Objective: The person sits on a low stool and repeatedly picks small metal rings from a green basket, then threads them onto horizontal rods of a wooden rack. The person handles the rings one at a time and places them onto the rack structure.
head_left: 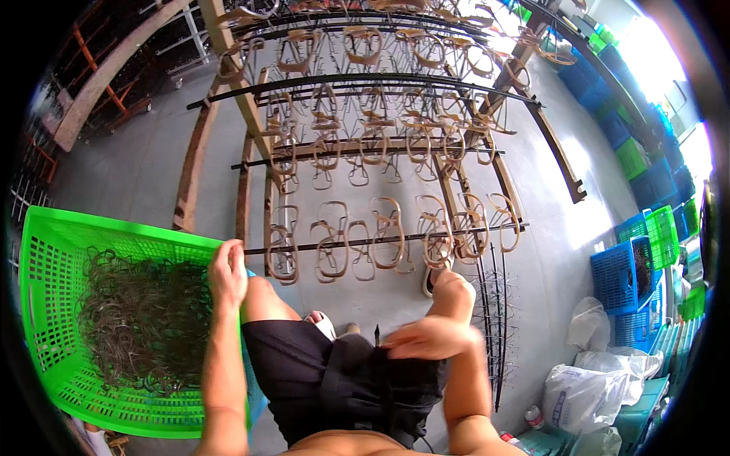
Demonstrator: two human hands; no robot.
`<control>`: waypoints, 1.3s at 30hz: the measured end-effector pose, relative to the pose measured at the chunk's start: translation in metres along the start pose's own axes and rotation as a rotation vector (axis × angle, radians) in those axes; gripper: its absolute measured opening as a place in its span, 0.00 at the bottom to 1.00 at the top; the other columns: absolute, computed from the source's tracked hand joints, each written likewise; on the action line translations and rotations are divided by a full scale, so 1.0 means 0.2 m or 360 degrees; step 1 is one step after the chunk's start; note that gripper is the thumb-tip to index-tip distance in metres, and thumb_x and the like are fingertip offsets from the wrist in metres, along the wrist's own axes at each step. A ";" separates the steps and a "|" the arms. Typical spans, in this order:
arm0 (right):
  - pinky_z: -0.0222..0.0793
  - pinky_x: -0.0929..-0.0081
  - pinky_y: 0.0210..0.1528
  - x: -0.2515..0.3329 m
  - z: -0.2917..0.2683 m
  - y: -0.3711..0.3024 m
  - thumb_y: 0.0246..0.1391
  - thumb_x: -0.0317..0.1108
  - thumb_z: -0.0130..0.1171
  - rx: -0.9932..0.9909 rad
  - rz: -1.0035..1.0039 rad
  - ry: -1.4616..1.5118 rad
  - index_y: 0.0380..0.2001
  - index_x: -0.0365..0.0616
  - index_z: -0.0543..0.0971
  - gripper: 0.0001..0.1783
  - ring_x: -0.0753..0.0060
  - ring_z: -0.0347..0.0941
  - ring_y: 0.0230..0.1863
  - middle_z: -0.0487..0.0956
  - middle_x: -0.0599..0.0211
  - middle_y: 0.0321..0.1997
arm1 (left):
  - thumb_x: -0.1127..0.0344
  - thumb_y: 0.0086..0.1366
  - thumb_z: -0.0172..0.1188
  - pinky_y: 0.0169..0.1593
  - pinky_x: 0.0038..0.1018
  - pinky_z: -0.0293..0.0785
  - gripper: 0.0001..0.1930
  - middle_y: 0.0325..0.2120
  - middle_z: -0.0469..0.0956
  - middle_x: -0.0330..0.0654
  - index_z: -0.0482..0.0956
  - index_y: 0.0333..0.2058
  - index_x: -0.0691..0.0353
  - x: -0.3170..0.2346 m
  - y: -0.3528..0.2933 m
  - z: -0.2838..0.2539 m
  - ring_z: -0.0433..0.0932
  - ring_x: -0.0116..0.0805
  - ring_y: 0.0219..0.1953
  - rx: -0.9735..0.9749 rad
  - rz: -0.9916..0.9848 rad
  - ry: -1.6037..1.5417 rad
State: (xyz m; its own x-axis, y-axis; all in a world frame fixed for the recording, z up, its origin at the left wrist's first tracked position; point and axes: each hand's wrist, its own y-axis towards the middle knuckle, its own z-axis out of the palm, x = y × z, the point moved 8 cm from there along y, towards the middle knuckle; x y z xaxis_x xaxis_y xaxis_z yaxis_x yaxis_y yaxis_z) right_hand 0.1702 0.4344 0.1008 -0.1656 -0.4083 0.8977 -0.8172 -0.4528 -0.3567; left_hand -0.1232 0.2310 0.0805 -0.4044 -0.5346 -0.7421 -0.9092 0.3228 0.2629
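At the near right corner of a green plastic basket [137, 228], my left hand [228, 275] has its fingers curled on the rim. Inside the basket lies a tangled heap of thin dark curved pieces [144, 319]. My right hand [432, 338] is smeared by motion above my lap; its fingers do not show clearly. A small dark pointed thing [377, 334] shows beside that hand; whether the hand touches it I cannot tell. In front of my knees, brown loop-shaped pieces [389, 234] hang from a black rod [350, 243] of a wooden rack.
The wooden rack [199, 163] carries several tiers of rods with similar loops. At the right, bare hooked rods [498, 327] stand by my leg. Blue baskets [612, 277], white plastic bags [593, 395] and stacked crates line the right side. Orange-framed racks [99, 68] stand far left.
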 end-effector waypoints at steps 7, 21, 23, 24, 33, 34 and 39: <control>0.47 0.58 0.65 -0.99 -0.92 -1.04 0.41 0.28 0.62 -0.2264 0.1357 -0.1341 0.60 0.54 0.61 0.39 0.50 0.50 0.64 0.59 0.56 0.60 | 0.69 0.54 0.59 0.56 0.44 0.61 0.17 0.47 0.71 0.54 0.73 0.44 0.60 0.09 0.00 0.21 0.66 0.53 0.54 0.0392 0.0602 0.1269; 0.53 0.61 0.59 -0.88 -0.60 -1.79 0.49 0.29 0.55 -0.2422 0.0861 -0.1905 0.35 0.46 0.76 0.08 0.60 0.69 0.44 0.75 0.65 0.38 | 0.69 0.49 0.61 0.51 0.38 0.67 0.13 0.42 0.75 0.48 0.76 0.37 0.59 -0.28 -0.25 0.61 0.73 0.45 0.46 0.0535 0.0917 0.0819; 0.53 0.63 0.58 -0.97 -0.56 -1.58 0.50 0.31 0.55 -0.2092 0.1159 -0.2108 0.33 0.45 0.76 0.06 0.61 0.69 0.42 0.75 0.65 0.34 | 0.67 0.52 0.61 0.51 0.40 0.66 0.10 0.48 0.71 0.53 0.75 0.34 0.58 -0.03 -0.17 0.81 0.71 0.49 0.48 0.0429 0.0810 0.0819; 0.53 0.63 0.57 -1.09 -0.55 -1.51 0.49 0.31 0.55 -0.2032 0.1293 -0.1901 0.32 0.45 0.75 0.06 0.62 0.69 0.41 0.74 0.65 0.32 | 0.66 0.54 0.60 0.52 0.41 0.66 0.09 0.49 0.70 0.56 0.75 0.35 0.57 0.08 -0.10 0.91 0.70 0.53 0.49 0.0414 0.0710 0.0861; 0.60 0.63 0.42 -1.82 -0.86 -0.61 0.47 0.33 0.54 -0.1593 0.1215 -0.1487 0.30 0.52 0.75 0.05 0.60 0.70 0.35 0.73 0.65 0.28 | 0.66 0.54 0.58 0.59 0.43 0.57 0.12 0.53 0.65 0.53 0.76 0.39 0.56 0.85 0.41 1.19 0.62 0.53 0.57 0.0083 0.0278 0.1159; 0.60 0.63 0.42 -1.85 -0.93 -0.52 0.47 0.34 0.55 -0.1592 0.1207 -0.1517 0.30 0.53 0.75 0.05 0.59 0.70 0.35 0.72 0.65 0.28 | 0.67 0.55 0.58 0.59 0.44 0.57 0.12 0.53 0.66 0.54 0.76 0.39 0.56 0.87 0.46 1.19 0.61 0.53 0.57 0.0010 0.0314 0.1170; 0.60 0.65 0.45 -1.86 -1.26 -0.27 0.43 0.32 0.56 -0.1646 0.1097 -0.1572 0.35 0.51 0.76 0.11 0.60 0.68 0.39 0.71 0.64 0.31 | 0.69 0.58 0.53 0.57 0.46 0.60 0.13 0.52 0.67 0.55 0.75 0.43 0.56 1.17 0.59 1.19 0.62 0.56 0.56 -0.0008 0.0407 0.1113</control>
State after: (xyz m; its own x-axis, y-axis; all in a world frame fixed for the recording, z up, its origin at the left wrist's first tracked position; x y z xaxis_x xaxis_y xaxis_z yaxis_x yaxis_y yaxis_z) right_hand 0.1368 0.8105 -0.1479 -0.5754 -0.8177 -0.0158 -0.8156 0.5723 0.0854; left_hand -0.3017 0.3291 -0.2087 -0.5705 -0.8161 -0.0924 -0.7781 0.5011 0.3787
